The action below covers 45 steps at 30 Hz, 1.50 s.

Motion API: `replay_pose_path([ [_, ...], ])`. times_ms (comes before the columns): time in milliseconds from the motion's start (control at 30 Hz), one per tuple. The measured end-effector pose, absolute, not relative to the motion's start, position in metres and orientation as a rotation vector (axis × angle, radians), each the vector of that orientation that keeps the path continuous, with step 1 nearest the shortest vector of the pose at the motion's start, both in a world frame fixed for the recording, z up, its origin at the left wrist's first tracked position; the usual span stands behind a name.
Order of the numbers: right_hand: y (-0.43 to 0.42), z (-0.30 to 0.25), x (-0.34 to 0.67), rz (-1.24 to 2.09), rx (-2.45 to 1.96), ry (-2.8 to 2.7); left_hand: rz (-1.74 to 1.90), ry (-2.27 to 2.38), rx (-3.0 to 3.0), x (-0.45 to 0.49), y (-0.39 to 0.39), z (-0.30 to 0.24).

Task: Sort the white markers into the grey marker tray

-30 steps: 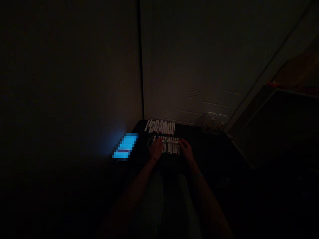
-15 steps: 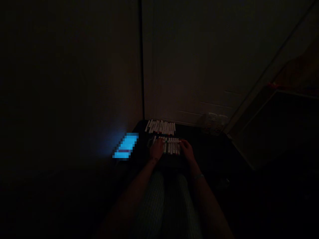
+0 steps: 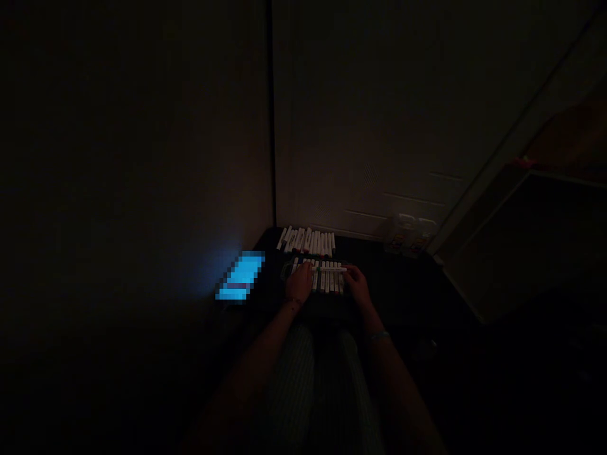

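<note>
"white marker (image 3: pixel 334 270), held crosswise. whose fingers have it?"

"both hands', as far as the gloom shows. the left hand (image 3: pixel 298 285) has its fingers drawn in narrow at the left end, and the right hand (image 3: pixel 358 287) pinches the right tip. whether any finger is on a cap, i cannot tell."

"how would you handle it well?"

"lightly and level, rolling it with the fingertips rather than the wrists. i'd keep the ends from dipping, because the row of markers (image 3: pixel 331 284) lies right below in view and a knock could skew it."

"is it touching that row?"

"too dark to say. the row lies side by side, with a clear rim (image 3: pixel 283 273) just off its left end."

"and further out?"

"a second group of markers (image 3: pixel 307 241) near the wall (image 3: pixel 327 177), the leftmost ones slanting. two clear containers (image 3: pixel 401 237) stand to the right on the dark table (image 3: pixel 393 278). to the left glows a blue screen (image 3: pixel 241 276); i'd tilt the barrel towards it if the colour needs checking."
</note>
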State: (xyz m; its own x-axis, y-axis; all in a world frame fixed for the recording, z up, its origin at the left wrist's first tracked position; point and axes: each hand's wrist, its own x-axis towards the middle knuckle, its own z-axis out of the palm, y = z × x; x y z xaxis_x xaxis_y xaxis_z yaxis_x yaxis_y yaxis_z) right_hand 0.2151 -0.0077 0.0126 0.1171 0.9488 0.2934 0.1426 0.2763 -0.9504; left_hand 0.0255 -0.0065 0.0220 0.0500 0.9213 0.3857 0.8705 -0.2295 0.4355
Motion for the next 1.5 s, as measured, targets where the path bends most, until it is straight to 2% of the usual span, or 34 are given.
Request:
replay_pose_path([
  [467, -0.0073, 0.0126, 0.2144, 0.804, -1.166, -1.370, 0.977, 1.950, 2.172, 0.0265, -0.0036, 0.0211],
  [767, -0.0083, 0.0125, 0.2131, 0.760, -1.182, -1.377, 0.846, 2.011, 2.148, 0.0258, -0.0038, 0.0225],
  [1500, -0.0058, 0.0057, 0.2111, 0.695, -1.245, -1.345, 0.807, 1.991, 2.167, 0.0255, -0.0045, 0.0223],
])
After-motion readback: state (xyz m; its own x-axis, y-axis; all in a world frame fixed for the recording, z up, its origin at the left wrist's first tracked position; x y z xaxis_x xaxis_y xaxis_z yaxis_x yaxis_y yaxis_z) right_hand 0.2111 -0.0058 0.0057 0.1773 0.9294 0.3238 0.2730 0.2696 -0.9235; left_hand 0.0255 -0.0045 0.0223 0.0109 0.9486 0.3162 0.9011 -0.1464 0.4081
